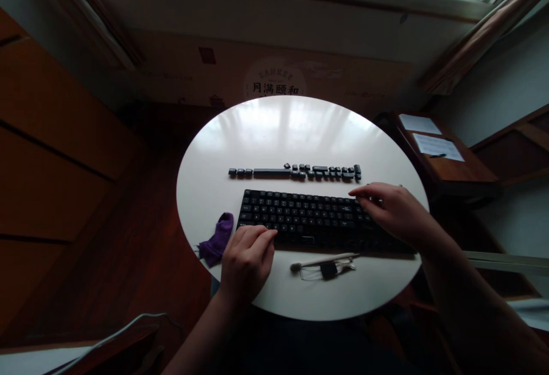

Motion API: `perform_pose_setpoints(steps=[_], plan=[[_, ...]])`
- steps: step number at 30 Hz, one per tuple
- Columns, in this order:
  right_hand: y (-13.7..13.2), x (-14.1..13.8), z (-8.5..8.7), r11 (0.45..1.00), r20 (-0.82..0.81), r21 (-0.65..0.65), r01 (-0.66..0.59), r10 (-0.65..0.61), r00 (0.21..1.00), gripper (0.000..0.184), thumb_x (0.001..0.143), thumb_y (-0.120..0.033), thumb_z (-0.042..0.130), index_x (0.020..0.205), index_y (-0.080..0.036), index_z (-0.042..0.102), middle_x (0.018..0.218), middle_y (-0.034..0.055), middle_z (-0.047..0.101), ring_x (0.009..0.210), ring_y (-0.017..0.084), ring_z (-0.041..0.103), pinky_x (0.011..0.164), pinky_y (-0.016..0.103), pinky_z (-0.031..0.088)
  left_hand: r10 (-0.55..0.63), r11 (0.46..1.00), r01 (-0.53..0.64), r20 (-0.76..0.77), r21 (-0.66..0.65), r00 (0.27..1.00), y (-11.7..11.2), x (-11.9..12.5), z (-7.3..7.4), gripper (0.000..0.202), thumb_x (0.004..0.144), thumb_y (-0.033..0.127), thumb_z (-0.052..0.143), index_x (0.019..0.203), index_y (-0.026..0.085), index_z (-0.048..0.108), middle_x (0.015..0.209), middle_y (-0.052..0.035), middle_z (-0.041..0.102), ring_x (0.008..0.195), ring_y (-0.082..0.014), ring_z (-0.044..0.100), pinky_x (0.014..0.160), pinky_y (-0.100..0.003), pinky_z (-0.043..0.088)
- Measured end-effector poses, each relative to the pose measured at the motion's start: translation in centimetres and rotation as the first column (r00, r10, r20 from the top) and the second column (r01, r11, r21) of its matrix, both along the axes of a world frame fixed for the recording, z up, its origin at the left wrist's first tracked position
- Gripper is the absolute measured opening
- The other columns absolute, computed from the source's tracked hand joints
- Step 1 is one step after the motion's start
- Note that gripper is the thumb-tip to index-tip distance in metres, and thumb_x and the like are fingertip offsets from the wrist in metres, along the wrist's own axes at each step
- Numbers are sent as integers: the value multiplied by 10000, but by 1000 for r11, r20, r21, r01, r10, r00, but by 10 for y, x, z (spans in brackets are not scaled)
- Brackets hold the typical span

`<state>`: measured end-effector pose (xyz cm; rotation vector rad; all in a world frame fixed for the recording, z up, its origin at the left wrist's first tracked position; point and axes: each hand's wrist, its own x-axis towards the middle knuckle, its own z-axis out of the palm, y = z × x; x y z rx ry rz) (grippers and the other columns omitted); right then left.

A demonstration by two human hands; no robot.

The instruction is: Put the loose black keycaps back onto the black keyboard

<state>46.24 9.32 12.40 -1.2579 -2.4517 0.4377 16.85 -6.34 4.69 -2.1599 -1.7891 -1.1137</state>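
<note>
A black keyboard (313, 220) lies across the middle of a round white table (274, 129). My left hand (247, 260) rests at the keyboard's front left corner, fingers curled with the tips on the lowest key row. My right hand (392, 208) lies over the keyboard's right end, fingers stretched toward its top right keys. Beyond the keyboard a row of loose black keycaps (300, 172) is laid out in a line, including one long bar. A slim white brush (323, 260) and a wire keycap puller (328, 271) lie in front of the keyboard.
A crumpled purple cloth (218, 239) sits at the table's left edge beside my left hand. A dark side table with papers (429, 142) stands at the right. A cardboard panel (274, 80) leans under the window behind the table. Wooden floor lies to the left.
</note>
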Motion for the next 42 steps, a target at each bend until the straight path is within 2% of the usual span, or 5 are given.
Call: perform_pose_setpoints(steps=[7,13,18,33,42], plan=[[75,-64,11,999,85,17,-46,44,995,202,931,-232,625,1031,-230,801,1005,31,759,865,183,691,724,284,514,-68,996,57,-166,-73,984,13,13,0,333,933,162,608,1214,294,727,1405,-125,614,1307,-336,565,1112,-601,449],[121,-146,-8,986,257,-53,-157,165,952,231,924,-184,636,1077,-230,803,1062,42,752,961,184,674,797,265,502,-83,994,68,-187,-85,979,16,10,-14,312,924,235,648,1206,336,735,1427,-113,609,1340,-344,546,1135,-626,405],[132,-173,-22,972,327,-91,-219,237,915,247,886,-181,704,1106,-240,797,1081,53,744,979,201,672,799,265,500,-52,999,53,-121,9,991,15,9,-28,308,935,226,611,1205,313,732,1426,-112,607,1345,-324,535,1157,-603,378],[131,-186,-29,957,299,-49,-287,288,910,167,927,-188,684,1049,-195,799,1104,67,737,1027,207,664,864,281,492,-50,998,48,-68,-36,996,13,8,-25,256,959,248,598,1169,277,742,1373,-99,636,1314,-300,552,1161,-549,391],[27,-100,7,899,-1,65,-432,433,901,147,915,-179,673,1017,-194,778,994,37,750,840,150,701,788,247,518,-89,996,88,-72,-24,993,12,11,-16,260,1008,249,517,1155,193,723,1193,-87,717,1085,-279,608,993,-480,434]])
